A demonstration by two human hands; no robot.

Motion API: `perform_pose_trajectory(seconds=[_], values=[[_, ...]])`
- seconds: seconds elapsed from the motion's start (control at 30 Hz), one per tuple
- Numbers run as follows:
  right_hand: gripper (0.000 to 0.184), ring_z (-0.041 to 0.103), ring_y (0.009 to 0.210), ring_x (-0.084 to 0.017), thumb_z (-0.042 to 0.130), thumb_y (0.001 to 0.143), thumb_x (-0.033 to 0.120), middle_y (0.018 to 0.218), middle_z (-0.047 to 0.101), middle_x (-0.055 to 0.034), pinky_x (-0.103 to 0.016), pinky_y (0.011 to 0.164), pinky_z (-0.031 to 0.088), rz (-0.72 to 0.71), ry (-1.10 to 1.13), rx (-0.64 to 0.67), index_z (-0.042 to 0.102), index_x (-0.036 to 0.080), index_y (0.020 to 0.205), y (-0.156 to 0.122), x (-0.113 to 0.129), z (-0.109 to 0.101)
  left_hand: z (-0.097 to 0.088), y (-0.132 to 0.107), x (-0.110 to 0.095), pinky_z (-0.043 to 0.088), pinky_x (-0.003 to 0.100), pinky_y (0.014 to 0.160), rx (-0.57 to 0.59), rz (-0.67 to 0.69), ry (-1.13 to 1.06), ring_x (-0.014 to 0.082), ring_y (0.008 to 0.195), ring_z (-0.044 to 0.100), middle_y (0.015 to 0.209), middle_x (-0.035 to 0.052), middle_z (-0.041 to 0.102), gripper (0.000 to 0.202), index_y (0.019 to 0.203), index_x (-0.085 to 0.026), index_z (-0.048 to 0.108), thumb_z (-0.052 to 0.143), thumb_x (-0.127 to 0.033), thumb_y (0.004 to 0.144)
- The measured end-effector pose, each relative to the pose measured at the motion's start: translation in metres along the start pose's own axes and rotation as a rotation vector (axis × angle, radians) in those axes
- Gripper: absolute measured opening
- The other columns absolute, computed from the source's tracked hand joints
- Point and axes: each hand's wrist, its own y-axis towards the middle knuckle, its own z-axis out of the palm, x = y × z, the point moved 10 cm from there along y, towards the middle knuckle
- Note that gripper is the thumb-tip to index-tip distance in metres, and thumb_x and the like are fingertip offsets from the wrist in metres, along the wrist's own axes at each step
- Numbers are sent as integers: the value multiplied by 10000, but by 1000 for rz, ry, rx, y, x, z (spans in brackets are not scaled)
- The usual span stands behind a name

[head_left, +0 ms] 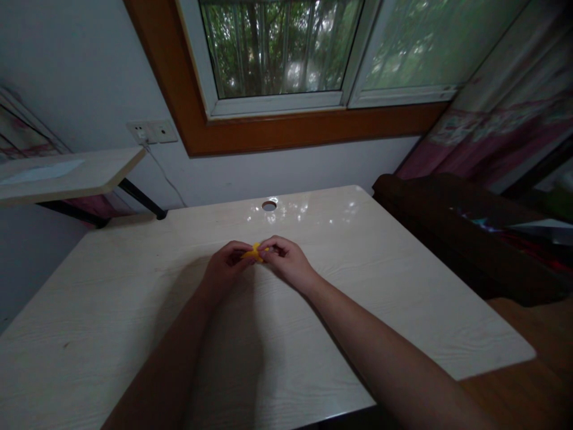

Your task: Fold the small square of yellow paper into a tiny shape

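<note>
A small yellow object [255, 252] is pinched between my two hands, just above or on the pale wooden table [358, 298]. Its kind is too small to make out, and my fingers cover parts of it. My left hand [224, 266] grips its left side with thumb and fingertips. From the right, my right hand [289, 260] holds the other side the same way. The fingertips of both hands nearly meet around it.
A round cable hole [269, 206] lies near the table's back edge. A raised shelf [67, 173] on black legs stands at the back left. On the wall are sockets [152, 132] with a cable. Dark furniture [447, 233] borders the table's right side, below a window [277, 54] and curtain.
</note>
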Motion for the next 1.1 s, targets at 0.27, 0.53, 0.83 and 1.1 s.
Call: perform_pose_trajectory(seconds=[0.27,0.53,0.83,1.1], values=[[213,531,597,-90,733,740,304,789,647,6,-213,555,402,28,61,54,631,206,899,0,-11,7,2,1,-2,557,305,809,24,22,41,170,865,677,944,51,697,210,930,-183,672,734,-295,764],[157,566,636,-112,722,739,290,767,656,0,-238,601,432,43,42,28,642,194,833,2,-12,5,-5,0,6,568,318,795,-32,-11,93,181,840,697,911,41,718,251,930,-191,666,760,-314,732],[136,476,574,-90,688,775,284,690,572,29,-209,534,353,2,-157,58,644,192,866,-2,-8,6,-17,1,10,566,276,677,-111,-51,85,161,710,697,815,35,722,277,924,-182,656,750,-363,736],[144,486,596,-102,669,794,305,712,583,15,-222,556,378,-16,-239,73,650,193,882,-4,-5,7,-14,3,9,549,270,652,-86,-62,29,153,667,679,729,11,701,241,869,-172,642,747,-346,740]])
